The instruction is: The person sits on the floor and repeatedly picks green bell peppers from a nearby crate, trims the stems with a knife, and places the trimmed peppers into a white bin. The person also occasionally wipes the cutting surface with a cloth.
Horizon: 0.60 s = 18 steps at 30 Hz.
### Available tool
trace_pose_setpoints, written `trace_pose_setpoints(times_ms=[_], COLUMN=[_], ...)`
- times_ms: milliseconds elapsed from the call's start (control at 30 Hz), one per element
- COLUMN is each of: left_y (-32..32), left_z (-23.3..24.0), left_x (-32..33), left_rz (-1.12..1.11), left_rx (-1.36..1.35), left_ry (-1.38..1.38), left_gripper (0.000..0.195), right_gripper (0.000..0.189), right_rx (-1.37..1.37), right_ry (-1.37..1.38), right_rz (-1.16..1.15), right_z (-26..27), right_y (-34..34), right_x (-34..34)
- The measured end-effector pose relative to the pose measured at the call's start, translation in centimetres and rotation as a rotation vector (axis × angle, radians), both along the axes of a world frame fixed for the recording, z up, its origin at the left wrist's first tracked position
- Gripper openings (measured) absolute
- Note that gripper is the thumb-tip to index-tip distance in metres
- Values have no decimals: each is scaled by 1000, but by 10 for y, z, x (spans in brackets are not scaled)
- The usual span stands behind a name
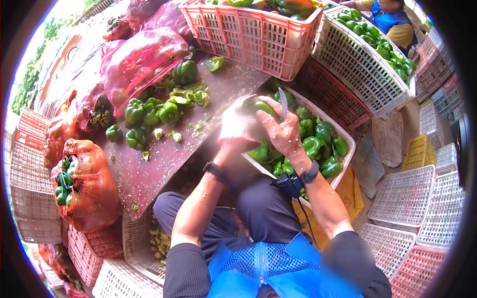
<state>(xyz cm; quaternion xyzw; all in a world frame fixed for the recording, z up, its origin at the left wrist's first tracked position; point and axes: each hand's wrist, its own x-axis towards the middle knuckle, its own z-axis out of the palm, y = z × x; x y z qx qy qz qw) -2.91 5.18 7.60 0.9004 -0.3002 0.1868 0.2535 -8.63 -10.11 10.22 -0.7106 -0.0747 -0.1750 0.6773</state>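
My left hand (239, 121), in a pale glove and partly washed out by glare, grips a green bell pepper (265, 108). Against the pepper's other side rest the fingers of my bare right hand (280, 130). A small knife with a curved blade (283, 103) juts up from that right hand; its handle is hidden in the grip. Directly beneath both hands sits a white plastic crate (348, 147) of green bell peppers (313, 145). To the left, on a reddish tabletop (156, 175) strewn with seeds, lie several whole peppers (135, 111) and cut pepper scraps (186, 96).
A pink crate (249, 41) and a white crate (361, 63), both filled with peppers, rise beyond my hands. Mesh sacks (143, 61) lie on the table; an orange sack (95, 178) bulges at its left edge. Stacked crates (402, 195) stand at right. Another person (395, 26) is at top right.
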Motion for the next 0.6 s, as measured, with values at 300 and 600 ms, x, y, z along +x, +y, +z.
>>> trace_pose_setpoints(times_ms=[300,600], left_y=[-10,-15], left_z=[-5,-28], left_x=[9,20], left_rz=[-26,80], left_rx=[-117,322], left_ry=[-14,-21], left_gripper=[23,8], right_gripper=[29,34], right_rx=[513,992], right_ry=[245,382], right_rz=[-134,-147], right_z=[-27,-49], right_y=[-1,-31], right_x=[6,5])
